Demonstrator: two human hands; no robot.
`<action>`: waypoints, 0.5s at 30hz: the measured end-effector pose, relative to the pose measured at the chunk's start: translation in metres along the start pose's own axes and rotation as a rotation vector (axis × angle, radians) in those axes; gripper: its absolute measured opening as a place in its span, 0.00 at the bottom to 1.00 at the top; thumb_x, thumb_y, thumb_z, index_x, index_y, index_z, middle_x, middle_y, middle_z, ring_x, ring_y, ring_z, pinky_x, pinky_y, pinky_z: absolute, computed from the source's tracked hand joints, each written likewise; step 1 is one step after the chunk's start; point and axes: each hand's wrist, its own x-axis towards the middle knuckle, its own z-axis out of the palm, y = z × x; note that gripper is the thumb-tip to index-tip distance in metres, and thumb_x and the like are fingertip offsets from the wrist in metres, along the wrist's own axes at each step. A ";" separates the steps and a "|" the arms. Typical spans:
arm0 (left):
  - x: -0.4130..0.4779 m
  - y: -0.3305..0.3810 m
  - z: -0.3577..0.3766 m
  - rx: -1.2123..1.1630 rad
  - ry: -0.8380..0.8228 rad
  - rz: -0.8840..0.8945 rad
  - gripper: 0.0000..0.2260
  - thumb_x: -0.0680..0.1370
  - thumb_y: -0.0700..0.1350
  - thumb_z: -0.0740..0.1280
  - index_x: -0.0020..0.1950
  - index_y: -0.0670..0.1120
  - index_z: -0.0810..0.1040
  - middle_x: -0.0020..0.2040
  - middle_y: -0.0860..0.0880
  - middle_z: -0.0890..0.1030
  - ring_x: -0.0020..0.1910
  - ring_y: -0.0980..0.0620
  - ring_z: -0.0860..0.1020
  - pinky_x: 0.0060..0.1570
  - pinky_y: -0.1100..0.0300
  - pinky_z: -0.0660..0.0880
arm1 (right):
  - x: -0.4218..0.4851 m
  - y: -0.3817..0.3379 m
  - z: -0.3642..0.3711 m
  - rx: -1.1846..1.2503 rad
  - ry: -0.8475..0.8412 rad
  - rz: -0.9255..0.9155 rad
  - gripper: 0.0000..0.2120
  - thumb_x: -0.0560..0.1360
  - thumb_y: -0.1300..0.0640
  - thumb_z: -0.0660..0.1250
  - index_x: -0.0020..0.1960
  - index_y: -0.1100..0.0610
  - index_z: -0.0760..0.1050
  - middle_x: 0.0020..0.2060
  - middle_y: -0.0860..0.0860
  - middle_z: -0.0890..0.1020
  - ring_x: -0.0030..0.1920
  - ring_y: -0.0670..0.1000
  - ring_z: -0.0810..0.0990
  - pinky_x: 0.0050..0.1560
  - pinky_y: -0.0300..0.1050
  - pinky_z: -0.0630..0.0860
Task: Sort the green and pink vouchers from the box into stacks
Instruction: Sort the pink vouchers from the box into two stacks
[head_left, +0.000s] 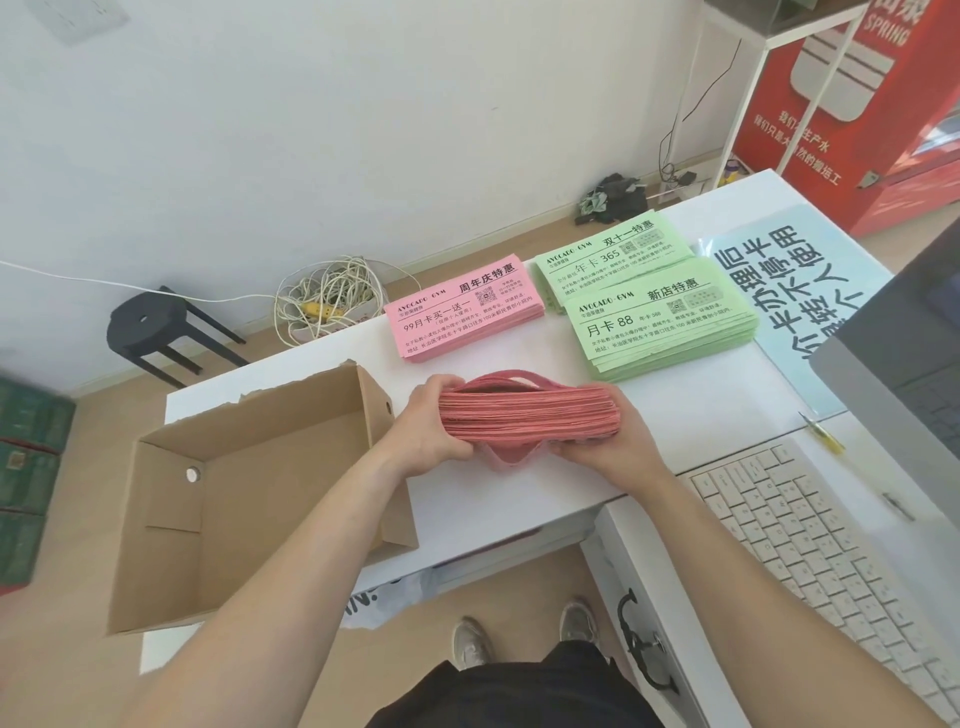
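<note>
A thick bundle of pink vouchers is held edge-on just above the white table, with a pink band looped round it. My left hand grips its left end and my right hand grips its right end from below. Behind it a flat stack of pink vouchers lies on the table. To the right lie two green voucher stacks, the far one and the near one. The open cardboard box stands at the table's left end, its inside bare apart from a small round disc.
A white keyboard and a monitor fill the right side. A pale blue printed sheet lies past the green stacks. A yellow-handled tool rests near the keyboard. A black stool and coiled cable are on the floor behind.
</note>
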 end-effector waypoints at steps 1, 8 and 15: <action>0.001 0.001 0.000 0.013 0.002 0.003 0.36 0.61 0.45 0.77 0.66 0.57 0.68 0.63 0.48 0.71 0.59 0.50 0.75 0.56 0.59 0.75 | 0.001 0.000 0.002 0.006 0.009 -0.004 0.33 0.59 0.67 0.85 0.60 0.57 0.75 0.50 0.54 0.85 0.51 0.50 0.85 0.52 0.43 0.80; -0.001 0.004 -0.008 0.110 0.088 0.080 0.26 0.64 0.44 0.79 0.59 0.56 0.77 0.58 0.55 0.77 0.54 0.55 0.78 0.55 0.62 0.72 | -0.002 -0.015 0.003 -0.047 0.047 0.035 0.30 0.57 0.54 0.87 0.55 0.48 0.79 0.47 0.44 0.87 0.49 0.45 0.85 0.52 0.47 0.80; 0.007 0.017 -0.020 0.098 0.063 0.029 0.25 0.62 0.56 0.79 0.57 0.59 0.79 0.50 0.59 0.82 0.51 0.55 0.80 0.54 0.57 0.77 | 0.001 -0.034 -0.015 -0.077 -0.032 0.050 0.31 0.57 0.54 0.87 0.58 0.46 0.80 0.49 0.43 0.87 0.52 0.45 0.85 0.55 0.47 0.80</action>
